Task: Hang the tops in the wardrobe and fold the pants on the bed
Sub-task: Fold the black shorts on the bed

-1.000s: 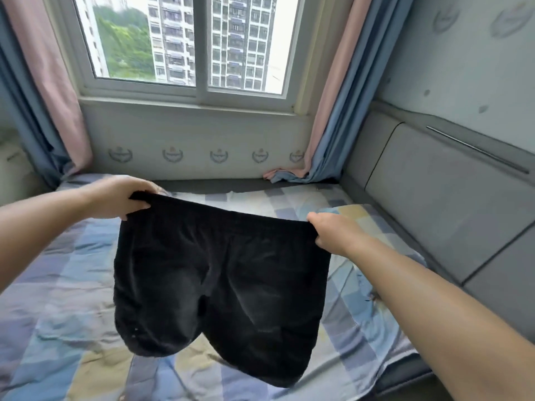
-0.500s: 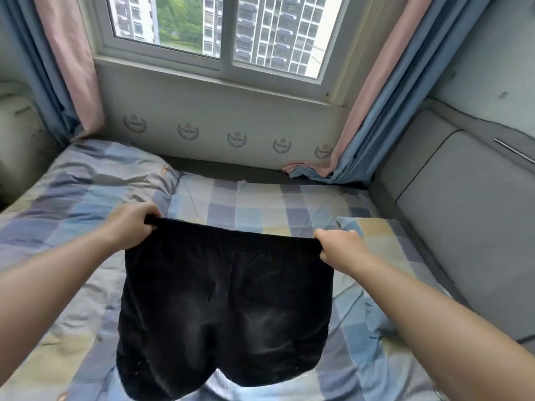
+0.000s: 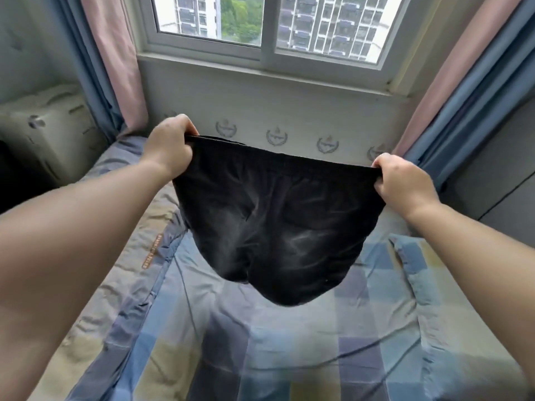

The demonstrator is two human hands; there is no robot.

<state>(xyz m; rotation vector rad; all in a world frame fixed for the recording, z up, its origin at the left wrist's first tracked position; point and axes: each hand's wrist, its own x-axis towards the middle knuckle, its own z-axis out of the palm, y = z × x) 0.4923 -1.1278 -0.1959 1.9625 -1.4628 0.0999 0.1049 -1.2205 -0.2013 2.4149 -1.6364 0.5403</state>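
You have the black shorts (image 3: 272, 221) up in the air above the bed (image 3: 260, 357), stretched out by the waistband and hanging free, their lower edge clear of the cover. Your left hand (image 3: 169, 147) has its fingers curled round the left end of the waistband, held a little higher and farther out; your right hand (image 3: 401, 183) clamps the right end in a closed fist, with both arms reaching forward from the near corners. Below lies a checked bedspread in blue, grey and pale yellow, rumpled, with a raised fold on the right. Beyond the bed, the far wall carries a row of small crests under a window (image 3: 269, 30) looking onto tower blocks and trees. Pink and blue curtains (image 3: 113, 62) hang at both sides. A pale, boxy object (image 3: 49, 128) sits far left; a grey padded panel (image 3: 498, 180) lines the right.
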